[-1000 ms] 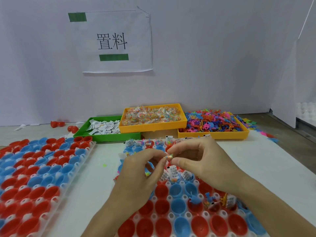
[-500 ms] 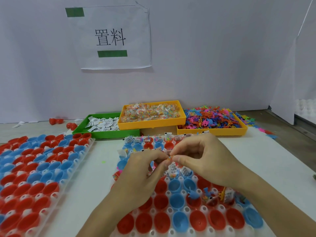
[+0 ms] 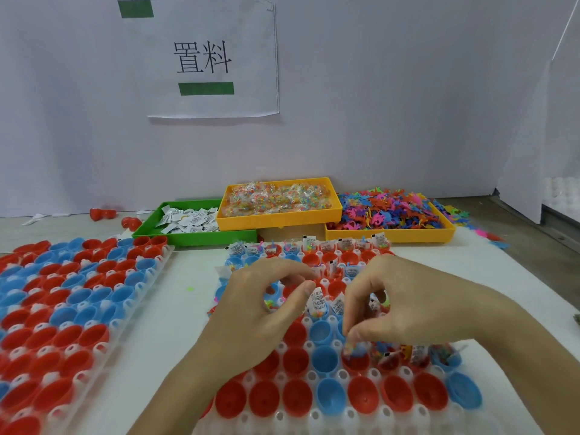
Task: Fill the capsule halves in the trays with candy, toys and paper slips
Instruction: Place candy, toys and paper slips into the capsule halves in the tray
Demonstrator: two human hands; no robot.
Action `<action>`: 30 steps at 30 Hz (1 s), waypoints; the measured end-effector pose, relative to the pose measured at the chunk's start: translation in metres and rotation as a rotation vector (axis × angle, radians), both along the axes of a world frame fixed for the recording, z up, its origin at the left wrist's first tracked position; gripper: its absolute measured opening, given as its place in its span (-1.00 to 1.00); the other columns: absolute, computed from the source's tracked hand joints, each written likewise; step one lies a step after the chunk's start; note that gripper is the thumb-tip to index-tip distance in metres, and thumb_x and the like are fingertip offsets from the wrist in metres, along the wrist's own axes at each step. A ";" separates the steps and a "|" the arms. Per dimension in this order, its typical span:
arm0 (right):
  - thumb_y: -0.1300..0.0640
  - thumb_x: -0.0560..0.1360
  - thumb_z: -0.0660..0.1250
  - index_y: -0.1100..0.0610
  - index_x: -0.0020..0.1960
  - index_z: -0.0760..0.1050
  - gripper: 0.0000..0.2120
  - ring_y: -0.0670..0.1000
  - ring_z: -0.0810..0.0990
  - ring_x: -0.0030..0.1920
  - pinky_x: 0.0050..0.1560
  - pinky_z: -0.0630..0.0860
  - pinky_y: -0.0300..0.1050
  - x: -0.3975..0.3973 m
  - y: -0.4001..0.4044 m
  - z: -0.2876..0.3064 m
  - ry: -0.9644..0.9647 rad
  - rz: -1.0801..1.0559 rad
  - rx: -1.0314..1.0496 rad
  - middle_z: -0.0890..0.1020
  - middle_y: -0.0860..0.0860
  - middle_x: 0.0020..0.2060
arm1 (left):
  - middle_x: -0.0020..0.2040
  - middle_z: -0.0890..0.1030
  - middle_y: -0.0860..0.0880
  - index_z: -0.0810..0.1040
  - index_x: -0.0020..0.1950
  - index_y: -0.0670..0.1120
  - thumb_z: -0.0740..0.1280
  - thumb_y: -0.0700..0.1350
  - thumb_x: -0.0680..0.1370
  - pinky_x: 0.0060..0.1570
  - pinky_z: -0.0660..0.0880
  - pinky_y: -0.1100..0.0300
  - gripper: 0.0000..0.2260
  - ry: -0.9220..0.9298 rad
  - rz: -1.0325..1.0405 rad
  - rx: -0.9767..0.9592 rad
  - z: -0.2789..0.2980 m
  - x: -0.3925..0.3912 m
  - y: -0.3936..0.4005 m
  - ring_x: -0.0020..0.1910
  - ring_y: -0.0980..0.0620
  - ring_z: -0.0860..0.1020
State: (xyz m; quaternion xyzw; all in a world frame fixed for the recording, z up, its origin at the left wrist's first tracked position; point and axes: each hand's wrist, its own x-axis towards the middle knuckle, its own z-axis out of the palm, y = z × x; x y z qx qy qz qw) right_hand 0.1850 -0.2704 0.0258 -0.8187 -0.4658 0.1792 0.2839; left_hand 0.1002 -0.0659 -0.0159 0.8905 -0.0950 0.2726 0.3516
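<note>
1. Right hand (image 3: 417, 309) pinches a small candy (image 3: 347, 349) over a red half (image 3: 356, 362) in the near tray (image 3: 314, 419).
2. Left hand (image 3: 260, 312) hovers with thumb and forefinger curled, holding nothing visible.
3. Bins of slips (image 3: 188, 219), candy (image 3: 276, 199) and toys (image 3: 389, 211) sit behind.

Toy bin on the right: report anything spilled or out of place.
Toys have spilled over the yellow toy bin onto the table at its right. Loose red capsule halves lie left of the green bin, outside any tray.

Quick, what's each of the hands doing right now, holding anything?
Left hand: fingers curled, thumb near forefinger, nothing visible between them.
Right hand: fingertips pinch a small candy packet over a red capsule half.
</note>
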 end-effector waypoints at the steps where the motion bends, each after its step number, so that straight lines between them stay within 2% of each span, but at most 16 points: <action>1: 0.15 0.45 0.51 0.03 -0.20 0.70 -0.93 -0.15 0.65 -0.22 -0.15 0.56 -0.30 -0.001 0.000 0.000 0.006 -0.001 -0.026 0.70 -0.13 -0.27 | -0.09 0.67 0.21 0.68 0.03 0.09 0.35 0.00 0.54 -0.09 0.42 0.44 -0.86 -0.002 0.005 -0.001 0.000 0.000 0.000 -0.02 0.19 0.60; 6: 0.18 0.46 0.48 0.01 -0.22 0.68 -0.89 -0.13 0.66 -0.23 -0.17 0.59 -0.27 -0.004 0.002 0.000 0.003 -0.020 -0.099 0.70 -0.10 -0.27 | -0.08 0.66 0.23 0.68 0.02 0.11 0.35 0.01 0.53 -0.09 0.43 0.40 -0.86 -0.004 0.011 -0.012 -0.001 0.000 0.001 0.01 0.17 0.60; 11: 0.10 0.47 0.48 -0.01 -0.18 0.68 -0.94 -0.10 0.65 -0.17 -0.05 0.64 -0.06 -0.005 0.003 -0.004 -0.057 -0.038 -0.163 0.69 -0.16 -0.24 | -0.05 0.66 0.25 0.68 0.02 0.09 0.33 0.01 0.53 -0.10 0.46 0.36 -0.85 0.009 0.014 -0.015 -0.001 0.000 0.001 0.05 0.16 0.59; 16: 0.05 0.46 0.49 -0.07 -0.15 0.65 -0.96 -0.15 0.62 -0.17 -0.08 0.62 -0.11 -0.006 0.005 -0.006 -0.070 -0.023 -0.179 0.66 -0.19 -0.22 | -0.06 0.66 0.24 0.69 0.02 0.09 0.33 0.02 0.53 -0.11 0.43 0.40 -0.84 0.015 0.013 -0.005 -0.002 0.001 0.001 0.06 0.15 0.57; 19: 0.08 0.46 0.49 -0.09 -0.15 0.59 -0.90 -0.13 0.59 -0.18 -0.08 0.61 -0.10 -0.005 0.005 -0.009 -0.086 -0.031 -0.180 0.62 -0.16 -0.22 | -0.05 0.65 0.25 0.68 0.03 0.08 0.33 0.01 0.53 -0.10 0.45 0.38 -0.84 0.007 0.016 -0.010 -0.003 0.001 0.001 0.06 0.15 0.58; 26: 0.05 0.42 0.55 -0.05 -0.23 0.63 -0.89 -0.10 0.64 -0.19 -0.10 0.63 -0.05 -0.002 0.006 -0.011 -0.068 -0.027 -0.208 0.67 -0.13 -0.25 | -0.05 0.65 0.27 0.68 0.03 0.09 0.34 0.02 0.52 -0.11 0.46 0.37 -0.84 0.010 0.012 -0.013 -0.003 0.002 0.002 0.06 0.18 0.58; 30: -0.02 0.40 0.56 -0.13 -0.22 0.63 -0.88 -0.09 0.61 -0.16 -0.07 0.61 -0.05 0.002 0.004 -0.010 -0.071 -0.013 -0.150 0.65 -0.13 -0.21 | -0.08 0.65 0.24 0.67 0.02 0.11 0.33 0.02 0.53 -0.12 0.44 0.39 -0.85 0.003 0.013 -0.021 -0.003 0.001 0.002 0.03 0.16 0.58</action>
